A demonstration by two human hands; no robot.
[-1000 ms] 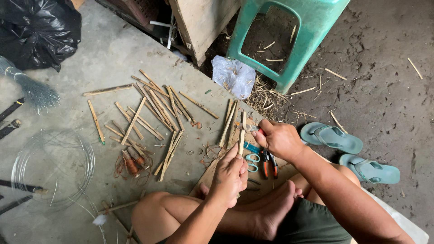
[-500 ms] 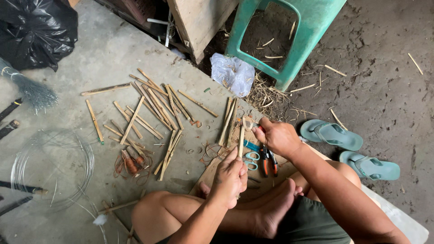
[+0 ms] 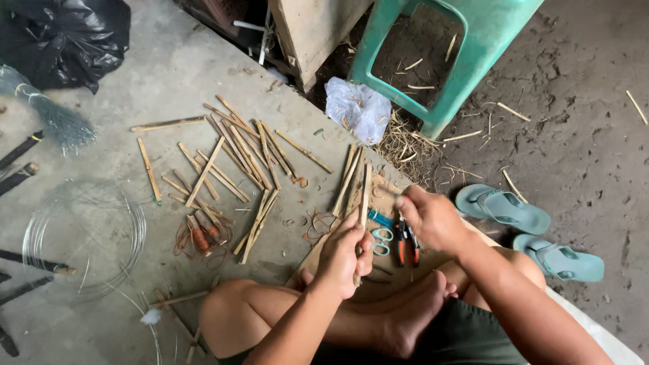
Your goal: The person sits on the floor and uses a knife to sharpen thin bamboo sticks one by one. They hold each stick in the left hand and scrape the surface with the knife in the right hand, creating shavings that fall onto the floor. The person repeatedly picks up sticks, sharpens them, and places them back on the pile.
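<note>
My left hand [image 3: 346,253] grips an upright bamboo stick [image 3: 365,196] over the board [image 3: 318,260] near my knees. My right hand [image 3: 433,217] closes on something just right of it; what, I cannot tell. Scissors [image 3: 382,236] and pliers [image 3: 407,242] lie between. A crumpled whitish plastic bag [image 3: 357,108] sits far, beside the green stool [image 3: 466,40].

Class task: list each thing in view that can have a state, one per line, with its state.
Left hand: gripping a bamboo stick, upright.
Right hand: closed, by the stick's top.
Scissors: lying flat.
Pliers: lying, handles apart.
Wire coil: loosely coiled.
Sandals: off, side by side.
</note>
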